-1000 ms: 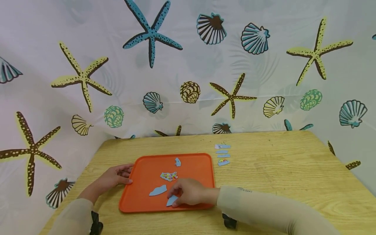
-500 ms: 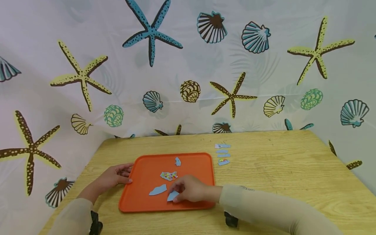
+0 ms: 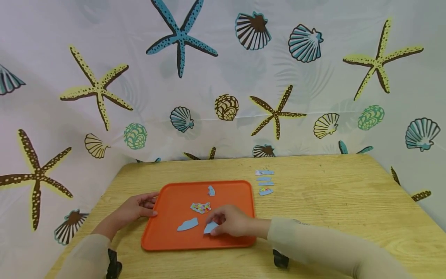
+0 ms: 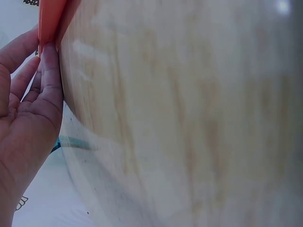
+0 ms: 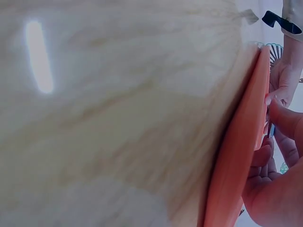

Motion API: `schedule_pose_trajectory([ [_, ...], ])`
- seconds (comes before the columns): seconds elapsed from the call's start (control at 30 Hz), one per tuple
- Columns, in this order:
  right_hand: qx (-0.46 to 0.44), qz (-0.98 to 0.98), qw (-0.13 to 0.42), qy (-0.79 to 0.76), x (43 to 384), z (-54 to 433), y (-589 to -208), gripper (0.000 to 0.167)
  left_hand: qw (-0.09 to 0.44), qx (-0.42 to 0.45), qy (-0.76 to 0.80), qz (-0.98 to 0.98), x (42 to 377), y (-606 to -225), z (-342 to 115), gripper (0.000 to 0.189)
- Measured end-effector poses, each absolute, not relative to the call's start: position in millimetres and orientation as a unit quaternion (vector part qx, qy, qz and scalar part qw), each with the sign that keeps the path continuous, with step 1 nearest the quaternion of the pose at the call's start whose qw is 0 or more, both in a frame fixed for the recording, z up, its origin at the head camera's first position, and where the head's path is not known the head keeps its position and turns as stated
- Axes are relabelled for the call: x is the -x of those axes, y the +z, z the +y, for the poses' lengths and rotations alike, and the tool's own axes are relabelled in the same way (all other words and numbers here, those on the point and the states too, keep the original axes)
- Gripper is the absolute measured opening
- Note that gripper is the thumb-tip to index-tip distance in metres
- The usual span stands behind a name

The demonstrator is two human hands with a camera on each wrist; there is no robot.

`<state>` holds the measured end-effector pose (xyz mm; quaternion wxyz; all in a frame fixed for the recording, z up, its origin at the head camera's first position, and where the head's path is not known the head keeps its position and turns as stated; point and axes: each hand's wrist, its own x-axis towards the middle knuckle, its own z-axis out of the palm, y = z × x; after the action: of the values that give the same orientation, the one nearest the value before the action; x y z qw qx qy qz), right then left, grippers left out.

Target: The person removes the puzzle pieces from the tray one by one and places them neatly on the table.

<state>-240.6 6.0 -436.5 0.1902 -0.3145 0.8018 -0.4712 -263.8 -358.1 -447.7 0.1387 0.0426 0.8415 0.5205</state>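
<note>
An orange tray [image 3: 167, 241] lies on the table. My right hand [image 3: 231, 221] is low over its front right part and pinches a light blue, irregular paper piece [image 3: 209, 228] between thumb and fingers. Much of that piece is hidden by the hand. To its left lies a second plain light blue piece [image 3: 188, 224]. Behind them on the tray are a piece with multicoloured patches [image 3: 201, 208] and a small blue piece with dark marks [image 3: 211, 190]. At the tray's left rim, my left hand [image 3: 134, 209] touches the edge with thumb and fingertips; the left wrist view shows these fingers [image 4: 49, 71] fairly straight.
Several narrow blue strips [image 3: 265, 183] lie in a column on the wooden table [image 3: 324, 190], just beyond the tray's back right corner. One strip [image 3: 266, 192] bears red and yellow marks. A curtain [image 3: 223, 69] printed with starfish and shells hangs behind the table.
My right hand has slid slightly away from the tray's front edge and to the right, taking the pinched blue piece along. The left hand stays at the rim.
</note>
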Motion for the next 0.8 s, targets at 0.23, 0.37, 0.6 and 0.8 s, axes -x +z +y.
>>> schedule_pose_trajectory([
  [0.23, 0.307, 0.811, 0.173, -0.467, 248.0, 18.6, -438.6, 0.022, 0.137, -0.043, 0.518, 0.843, 265.8, -449.2, -360.3, 0.078],
  [0.37, 0.305, 0.818, 0.163, -0.459, 249.8, 25.8, -437.4, 0.023, 0.137, -0.043, 0.519, 0.843, 266.5, -450.0, -360.9, 0.078],
  [0.6, 0.298, 0.825, 0.151, -0.455, 250.9, 40.3, -433.2, 0.025, 0.138, -0.041, 0.517, 0.844, 267.2, -450.6, -361.4, 0.078],
  [0.8, 0.299, 0.83, 0.128, -0.453, 254.8, 54.3, -431.4, 0.025, 0.138, -0.043, 0.518, 0.843, 266.9, -449.7, -361.0, 0.078],
])
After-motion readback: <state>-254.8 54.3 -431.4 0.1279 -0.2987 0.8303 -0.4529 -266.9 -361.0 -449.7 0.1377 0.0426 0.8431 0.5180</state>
